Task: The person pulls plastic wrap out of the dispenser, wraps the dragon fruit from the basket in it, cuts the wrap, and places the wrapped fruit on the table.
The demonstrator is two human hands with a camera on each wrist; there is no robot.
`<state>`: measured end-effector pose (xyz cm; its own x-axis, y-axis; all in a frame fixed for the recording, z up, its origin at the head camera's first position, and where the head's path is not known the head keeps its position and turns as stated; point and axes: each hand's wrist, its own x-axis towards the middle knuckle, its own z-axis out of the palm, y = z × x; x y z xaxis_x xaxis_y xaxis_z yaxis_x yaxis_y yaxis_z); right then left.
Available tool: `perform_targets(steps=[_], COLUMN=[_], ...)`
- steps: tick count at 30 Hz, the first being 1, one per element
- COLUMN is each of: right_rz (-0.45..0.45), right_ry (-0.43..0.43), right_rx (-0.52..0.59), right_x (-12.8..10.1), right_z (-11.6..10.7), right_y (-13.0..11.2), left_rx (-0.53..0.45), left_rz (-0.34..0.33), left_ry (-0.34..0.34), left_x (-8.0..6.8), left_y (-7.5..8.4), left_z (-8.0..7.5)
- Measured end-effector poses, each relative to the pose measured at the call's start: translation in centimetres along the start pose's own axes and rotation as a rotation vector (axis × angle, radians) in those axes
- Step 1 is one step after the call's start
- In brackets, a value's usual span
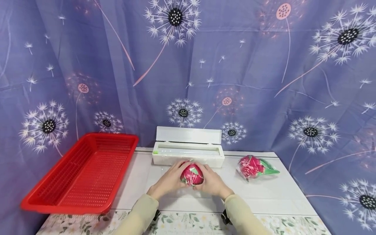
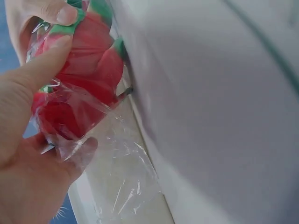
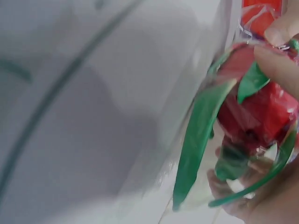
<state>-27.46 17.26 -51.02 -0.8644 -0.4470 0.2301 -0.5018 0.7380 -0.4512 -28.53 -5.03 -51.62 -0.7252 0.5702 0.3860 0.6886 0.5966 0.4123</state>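
Two hands, one fruit: your left hand (image 1: 168, 180) and right hand (image 1: 212, 182) cup the dragon fruit (image 1: 192, 174) from either side, fingers curled round it.
Head view, place: you hold the fruit low over the white table (image 1: 282, 195), just in front of the open film dispenser (image 1: 188, 150); a second wrapped fruit (image 1: 255, 167) lies to your right, the red basket (image 1: 85, 173) to your left.
Left wrist view: your thumb and fingers (image 2: 44, 65) pinch the red skin through cling film (image 2: 121, 163), which trails loose and crinkled below.
Right wrist view: your fingertip (image 3: 280, 63) presses the film against the fruit; green scales (image 3: 198, 135) stick out under the wrap.
Handling, as a judgement: the fruit looks firm and fairly weighty, but the film is thin, slick and clingy. Grip the round body, not the scales, which would likely bend or tear the wrap.
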Motion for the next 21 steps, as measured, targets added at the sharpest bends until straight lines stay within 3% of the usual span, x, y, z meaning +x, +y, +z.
perform_targets(steps=[11,14,21], right_rz=[-0.089,-0.062,-0.019], right_ry=[-0.157,-0.177,-0.214], right_rx=[0.291,0.361,0.471], right_x=[2.3,2.7,3.0], right_z=[-1.6,-1.7,-1.7], right_y=[2.2,2.4,2.9], left_rx=[-0.173,-0.173,-0.159], left_rz=[-0.146,-0.191,-0.22], left_ry=[-0.066,-0.073,-0.074], left_x=[1.0,1.1,1.2], left_y=[-0.3,-0.5,-1.0], left_z=[-1.2,-1.4,-1.6])
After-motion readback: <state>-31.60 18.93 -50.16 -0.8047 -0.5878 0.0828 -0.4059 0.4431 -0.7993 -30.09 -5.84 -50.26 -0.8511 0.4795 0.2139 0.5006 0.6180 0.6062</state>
